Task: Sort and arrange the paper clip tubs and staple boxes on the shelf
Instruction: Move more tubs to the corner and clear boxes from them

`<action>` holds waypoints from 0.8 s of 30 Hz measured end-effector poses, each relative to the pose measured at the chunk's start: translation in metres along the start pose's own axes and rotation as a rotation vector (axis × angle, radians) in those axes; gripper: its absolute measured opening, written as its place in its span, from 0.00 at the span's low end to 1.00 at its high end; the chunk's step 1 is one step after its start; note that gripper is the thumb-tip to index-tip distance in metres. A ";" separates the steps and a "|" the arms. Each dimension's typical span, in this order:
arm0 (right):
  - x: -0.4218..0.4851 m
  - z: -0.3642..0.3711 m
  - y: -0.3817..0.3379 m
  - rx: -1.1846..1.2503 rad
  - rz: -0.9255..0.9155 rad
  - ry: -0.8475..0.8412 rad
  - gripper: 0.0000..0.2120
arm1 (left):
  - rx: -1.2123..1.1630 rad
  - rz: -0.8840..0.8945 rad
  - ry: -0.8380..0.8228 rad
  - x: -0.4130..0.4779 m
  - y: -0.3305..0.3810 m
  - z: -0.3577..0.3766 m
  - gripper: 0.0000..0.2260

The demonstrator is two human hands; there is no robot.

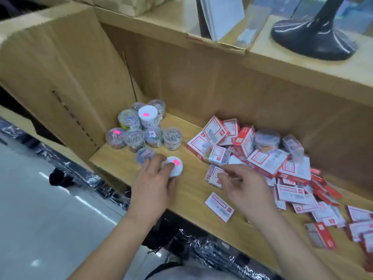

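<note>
A: While the head cam looks down at the shelf (193, 190), what's the L hand (153, 184) got?

B: Fingers curled over the white-lid tub (174, 166), pink sticker on top. The tub sits on the shelf nr the front edge. I'll place everything else off that tub.

A: OK. Other tubs?

B: A small tub (144, 155) is just left of it, by the L fingertips. Further back & left is the tub cluster (134, 138): several clear round tubs packed tight w/ clips inside. One white-lidded tub stands higher than the rest. The cluster sits beside the cardboard carton (50, 57).

A: R hand (245, 188)?

B: Right of the white-lid tub, apart from it. Fingers bent, thumb & index close together over a staple box (214, 175). Too blurred, so can't tell if it's pinching anything.

A: Rest of the staple boxes?

B: The staple-box pile (268, 162) lies right of the tub & a bit behind it. Red/white boxes are tumbled at all angles, spilling to the frame's right edge. Two clear tubs (266, 138) are mixed in at the pile's back. A lone box (219, 207) lies flat front-right of the tub, betw the two hands.

A: Anything higher?

B: Far behind & right of the tub, on the ledge above, is a black stand (312, 37).
</note>
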State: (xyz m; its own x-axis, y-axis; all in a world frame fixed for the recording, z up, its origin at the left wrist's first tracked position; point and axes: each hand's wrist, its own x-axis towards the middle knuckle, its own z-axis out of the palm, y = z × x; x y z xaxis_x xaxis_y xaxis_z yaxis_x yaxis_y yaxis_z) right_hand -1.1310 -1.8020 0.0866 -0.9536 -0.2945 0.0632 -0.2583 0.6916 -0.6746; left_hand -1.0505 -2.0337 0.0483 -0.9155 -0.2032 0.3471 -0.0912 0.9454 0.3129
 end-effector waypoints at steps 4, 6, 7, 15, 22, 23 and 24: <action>0.000 -0.006 0.007 -0.039 0.033 0.042 0.10 | -0.072 0.026 0.009 0.013 0.011 0.000 0.15; -0.003 -0.004 0.012 -0.081 0.045 0.019 0.11 | -0.217 0.108 -0.049 0.029 0.030 0.008 0.19; -0.005 -0.002 0.014 -0.113 0.037 0.006 0.12 | -0.252 0.150 -0.099 0.040 0.038 0.013 0.23; -0.003 0.015 0.021 -0.490 -0.112 -0.049 0.09 | -0.192 0.295 -0.283 0.085 0.052 0.047 0.26; 0.005 0.020 0.008 -0.662 -0.172 -0.068 0.14 | -0.214 0.160 -0.115 0.067 0.038 0.015 0.16; 0.008 0.020 0.005 -0.668 -0.161 -0.068 0.16 | -0.249 0.115 -0.084 0.059 0.031 0.008 0.17; 0.011 0.021 0.003 -0.659 -0.150 -0.074 0.18 | -0.279 0.075 -0.049 0.051 0.023 0.002 0.18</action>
State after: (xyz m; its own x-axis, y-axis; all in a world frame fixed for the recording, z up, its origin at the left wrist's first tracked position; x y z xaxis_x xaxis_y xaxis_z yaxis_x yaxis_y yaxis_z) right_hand -1.1385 -1.8171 0.0695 -0.8928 -0.4471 0.0547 -0.4501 0.8901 -0.0716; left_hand -1.1001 -2.0220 0.0712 -0.9340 -0.1163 0.3378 0.0829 0.8492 0.5216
